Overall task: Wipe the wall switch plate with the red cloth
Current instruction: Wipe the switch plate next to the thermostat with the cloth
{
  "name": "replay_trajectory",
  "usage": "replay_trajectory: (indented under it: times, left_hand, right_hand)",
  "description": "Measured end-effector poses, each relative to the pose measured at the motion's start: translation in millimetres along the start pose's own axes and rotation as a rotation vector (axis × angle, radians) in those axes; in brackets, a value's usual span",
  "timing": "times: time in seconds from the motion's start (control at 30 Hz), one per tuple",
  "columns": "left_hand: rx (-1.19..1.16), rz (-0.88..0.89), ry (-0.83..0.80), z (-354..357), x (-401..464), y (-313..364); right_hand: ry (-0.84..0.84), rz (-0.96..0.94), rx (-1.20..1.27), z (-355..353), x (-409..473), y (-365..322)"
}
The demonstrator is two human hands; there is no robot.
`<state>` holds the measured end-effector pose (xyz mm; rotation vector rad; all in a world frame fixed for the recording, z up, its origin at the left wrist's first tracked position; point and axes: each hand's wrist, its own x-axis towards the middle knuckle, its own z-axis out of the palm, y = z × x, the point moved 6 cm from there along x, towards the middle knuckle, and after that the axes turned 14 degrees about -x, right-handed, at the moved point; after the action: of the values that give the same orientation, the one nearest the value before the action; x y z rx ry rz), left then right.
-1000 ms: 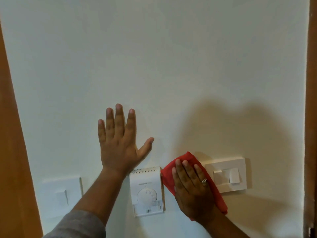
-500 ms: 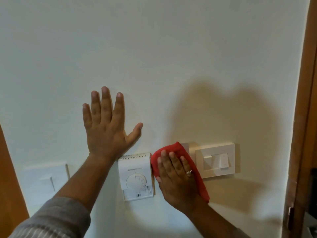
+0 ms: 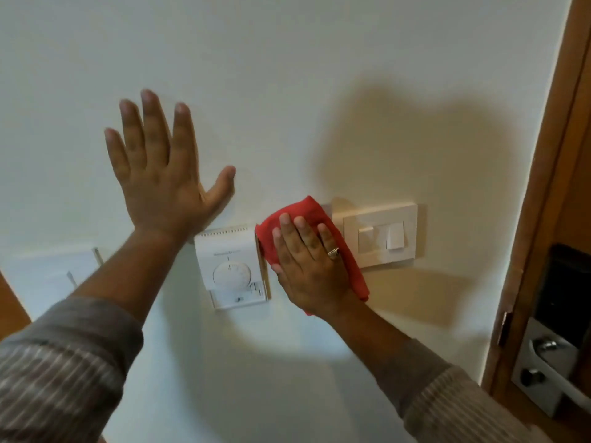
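Observation:
The cream wall switch plate with two rocker switches is mounted on the white wall, right of centre. My right hand presses the folded red cloth flat against the wall, over the plate's left edge, between the plate and a thermostat. The cloth's lower part sticks out past my wrist at the right. My left hand rests flat on the wall with fingers spread, up and to the left of the thermostat, holding nothing.
A white dial thermostat hangs just left of the cloth. Another white switch plate is at the lower left, partly behind my left forearm. A wooden door frame and a metal door lock stand at the right.
The view has swung left and down, bringing the door lock into sight. My right hand and the cloth stay on the plate's left edge, shifted slightly left. My left hand stays flat on the wall.

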<state>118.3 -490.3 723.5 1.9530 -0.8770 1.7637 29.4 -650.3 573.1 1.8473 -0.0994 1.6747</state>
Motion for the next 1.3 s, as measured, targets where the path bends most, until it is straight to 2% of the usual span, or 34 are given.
replay_trajectory:
  times: [0.1,0.17,0.33,0.53,0.77,0.97,1.13,1.2,1.3]
  left_hand:
    - [-0.005,-0.007,0.002,-3,1,2]
    - [-0.003,-0.017,0.001,-4,1,1]
    - [0.003,-0.019,0.012,0,-2,1]
    - [0.001,-0.011,0.016,2,0,-1]
    - [0.024,-0.011,0.020,3,0,-1]
    - [0.005,-0.024,-0.001,0,0,1]
    - [0.008,-0.034,0.001,1,-2,1]
    - [0.014,-0.031,0.002,1,-1,0]
    - [0.013,-0.028,-0.004,1,-1,0]
  right_hand:
    - [0.020,-0.132,0.008,-4,-23,0]
    - [0.041,-0.154,0.036,-2,-29,10]
    - [-0.012,-0.013,0.025,8,-20,5]
    - [0.031,-0.223,0.026,2,-37,12]
    - [0.011,-0.046,0.031,9,-21,3]
    - [0.039,-0.155,-0.005,7,-46,10]
    - [-0.035,0.060,0.017,9,-23,0]
    - [-0.024,-0.001,0.026,7,-24,-5]
    - [0.010,-0.193,-0.005,6,-38,4]
